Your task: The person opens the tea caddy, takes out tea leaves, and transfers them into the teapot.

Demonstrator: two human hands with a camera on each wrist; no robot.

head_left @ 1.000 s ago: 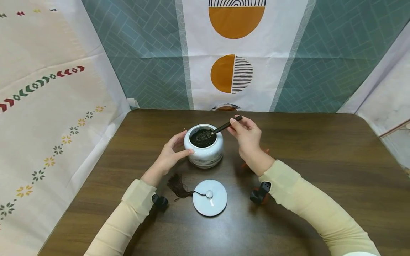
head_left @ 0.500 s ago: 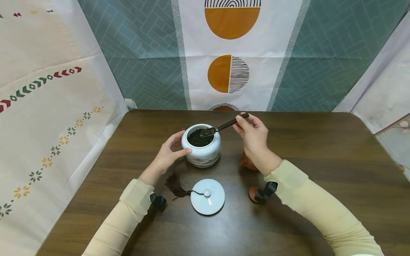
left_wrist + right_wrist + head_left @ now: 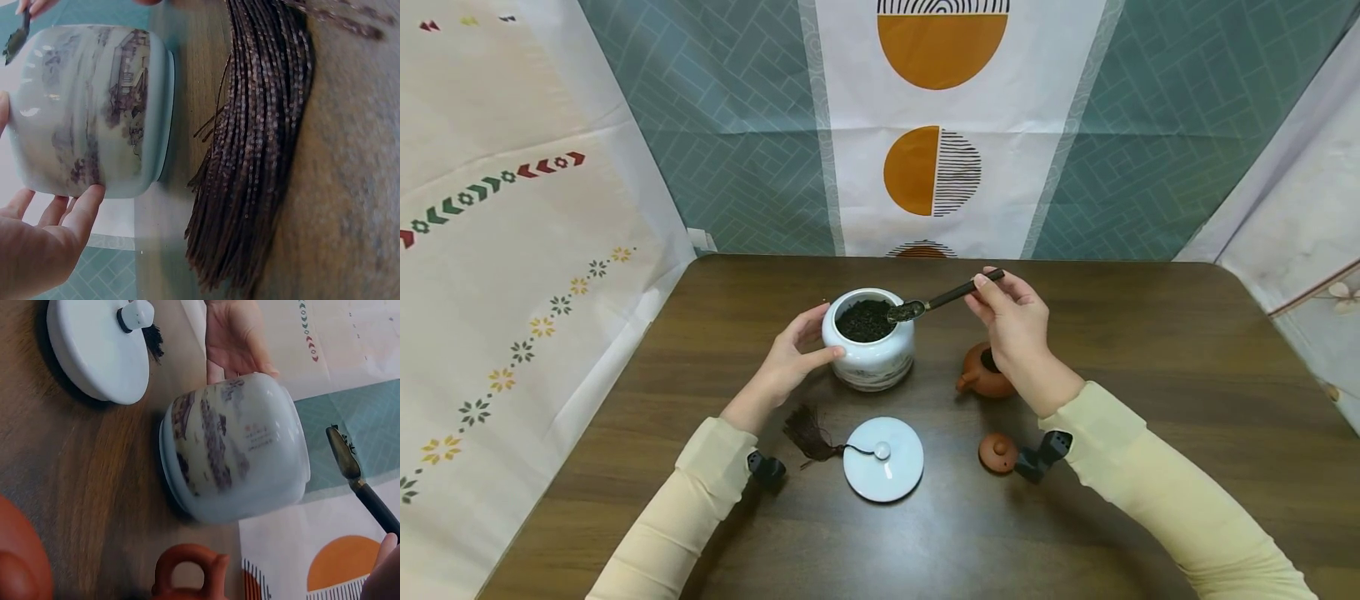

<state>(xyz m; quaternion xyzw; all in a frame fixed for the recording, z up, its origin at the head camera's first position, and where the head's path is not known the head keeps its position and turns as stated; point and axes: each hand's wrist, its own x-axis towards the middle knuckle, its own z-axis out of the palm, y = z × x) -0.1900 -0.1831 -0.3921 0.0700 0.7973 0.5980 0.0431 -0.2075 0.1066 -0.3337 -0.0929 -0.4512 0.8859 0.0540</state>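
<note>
Head view: your left grip (image 3: 790,357) curls round the white jar (image 3: 878,365) of dark leaves (image 3: 862,322) on the bench (image 3: 1150,342); the loaded scoop (image 3: 955,293) has just shifted right, over the jar's right rim, suggesting the scooping is done; beyond lies the uncovered teapot (image 3: 985,383), beside your right grip (image 3: 1018,323), which pinches the handle.

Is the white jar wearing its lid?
No, the head view shows the jar open with dark flakes inside, while its white lid lies on the table.
</note>
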